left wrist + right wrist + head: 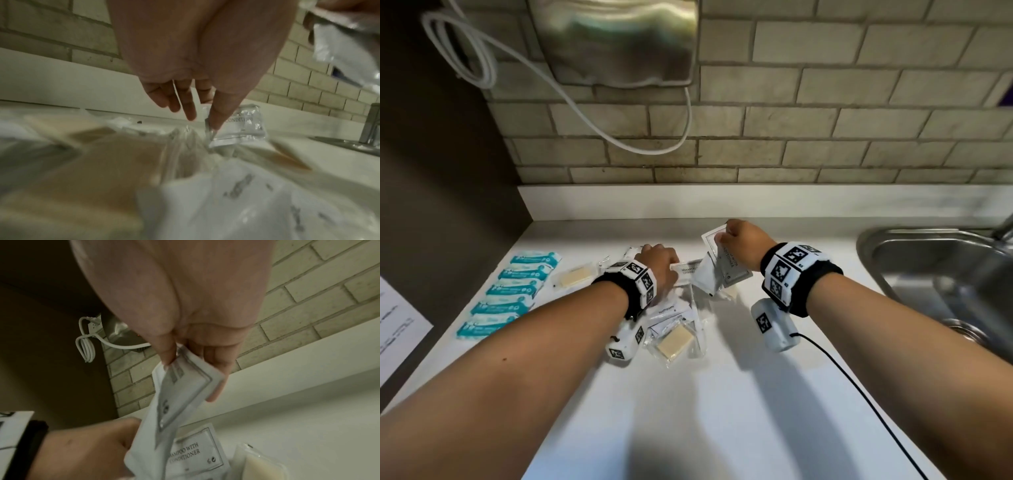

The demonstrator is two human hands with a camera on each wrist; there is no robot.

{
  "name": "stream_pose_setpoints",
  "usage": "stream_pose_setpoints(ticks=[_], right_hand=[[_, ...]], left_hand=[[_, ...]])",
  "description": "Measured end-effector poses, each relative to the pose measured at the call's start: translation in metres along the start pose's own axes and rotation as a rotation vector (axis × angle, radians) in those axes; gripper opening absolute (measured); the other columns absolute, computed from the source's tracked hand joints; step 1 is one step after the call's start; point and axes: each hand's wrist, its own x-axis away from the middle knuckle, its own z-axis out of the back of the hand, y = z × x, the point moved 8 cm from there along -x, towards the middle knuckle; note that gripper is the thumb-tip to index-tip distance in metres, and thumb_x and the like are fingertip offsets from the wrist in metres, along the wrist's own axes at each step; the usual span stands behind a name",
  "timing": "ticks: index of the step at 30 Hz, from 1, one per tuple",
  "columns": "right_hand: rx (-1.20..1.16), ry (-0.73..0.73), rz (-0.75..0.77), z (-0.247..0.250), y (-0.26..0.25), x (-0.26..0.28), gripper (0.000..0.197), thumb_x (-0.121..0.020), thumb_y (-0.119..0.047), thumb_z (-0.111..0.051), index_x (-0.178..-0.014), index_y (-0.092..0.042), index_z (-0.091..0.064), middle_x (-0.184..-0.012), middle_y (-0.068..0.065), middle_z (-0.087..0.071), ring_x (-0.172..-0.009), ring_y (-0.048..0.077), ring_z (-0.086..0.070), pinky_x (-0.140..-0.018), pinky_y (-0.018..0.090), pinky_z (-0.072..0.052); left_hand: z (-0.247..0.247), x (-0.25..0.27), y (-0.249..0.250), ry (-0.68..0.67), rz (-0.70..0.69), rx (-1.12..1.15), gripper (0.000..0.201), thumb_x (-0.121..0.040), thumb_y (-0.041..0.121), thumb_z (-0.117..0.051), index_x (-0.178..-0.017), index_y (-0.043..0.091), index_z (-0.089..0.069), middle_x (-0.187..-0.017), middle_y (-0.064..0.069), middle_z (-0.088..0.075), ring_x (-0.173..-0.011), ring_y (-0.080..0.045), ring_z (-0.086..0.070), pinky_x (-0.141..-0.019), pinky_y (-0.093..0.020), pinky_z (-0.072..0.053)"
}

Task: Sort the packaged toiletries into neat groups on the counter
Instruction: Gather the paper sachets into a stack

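My right hand (738,236) is lifted over the back of the white counter (722,394) and pinches a small bunch of white shampoo sachets (729,270) by their top edge; they hang down from the thumb and fingers (218,386). My left hand (659,262) reaches down into the loose pile, fingers fairly straight, and its thumb tip (216,120) touches a shampoo sachet (240,126) lying flat. Toothpaste packets (671,308) and a wrapped soap bar (675,341) lie under my left wrist. Several teal packets (512,291) form a neat column at the left, with another soap bar (573,277) beside them.
A steel sink (935,274) with a tap is set into the counter at the right. A brick wall with a steel dryer (616,41) and a looped white cable stands behind. A paper sheet (397,325) hangs on the dark left wall. A black cable (859,401) trails from my right wrist.
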Motion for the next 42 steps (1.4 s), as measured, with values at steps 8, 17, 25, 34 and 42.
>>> stream_pose_setpoints(ticks=[8, 17, 25, 34, 42], right_hand=[[-0.15, 0.182, -0.056, 0.022, 0.021, 0.0, 0.016, -0.093, -0.007, -0.043, -0.077, -0.007, -0.039, -0.081, 0.015, -0.049, -0.078, 0.026, -0.045, -0.065, 0.029, -0.032], [-0.384, 0.341, 0.279, 0.055, -0.02, -0.005, 0.01, -0.094, -0.008, -0.053, -0.093, -0.018, -0.057, -0.086, -0.003, -0.063, -0.081, 0.015, -0.058, -0.075, 0.025, -0.043], [-0.257, -0.021, 0.592, 0.007, -0.073, 0.013, 0.027, -0.082, 0.011, -0.064, -0.084, -0.015, -0.062, -0.08, -0.005, -0.066, -0.072, 0.001, -0.063, -0.073, 0.017, -0.052], [-0.126, -0.01, 0.667, -0.01, -0.069, 0.008, 0.023, -0.079, 0.009, -0.068, -0.082, -0.014, -0.071, -0.082, -0.004, -0.076, -0.079, 0.002, -0.064, -0.081, 0.013, -0.045], [-0.242, -0.079, 0.415, -0.008, -0.055, 0.002, 0.06, -0.07, 0.01, -0.078, -0.106, -0.026, -0.047, -0.107, -0.012, -0.053, -0.065, 0.015, -0.055, -0.068, 0.031, -0.054]], left_hand=[[0.045, 0.025, 0.024, -0.014, -0.078, 0.623, 0.016, -0.098, 0.008, -0.054, -0.113, 0.005, -0.055, -0.099, -0.015, -0.069, -0.076, -0.023, -0.067, -0.075, -0.042, -0.055], [0.041, 0.053, 0.015, -0.142, 0.042, 0.832, 0.023, -0.103, 0.007, -0.043, -0.118, 0.015, -0.058, -0.102, -0.018, -0.068, -0.064, -0.018, -0.072, -0.06, -0.03, -0.052], [0.075, 0.06, 0.005, -0.002, 0.117, 1.207, 0.029, -0.101, 0.0, -0.033, -0.107, 0.003, -0.061, -0.1, -0.02, -0.07, -0.072, -0.025, -0.074, -0.065, -0.028, -0.059], [0.106, 0.058, -0.008, 0.166, -0.006, 1.138, 0.016, -0.09, -0.009, -0.057, -0.091, 0.005, -0.065, -0.094, -0.013, -0.068, -0.076, -0.019, -0.067, -0.061, -0.023, -0.06], [0.106, 0.058, -0.031, 0.264, -0.023, 1.053, 0.018, -0.092, -0.007, -0.058, -0.091, 0.01, -0.063, -0.107, -0.012, -0.062, -0.088, -0.024, -0.065, -0.063, -0.028, -0.062]])
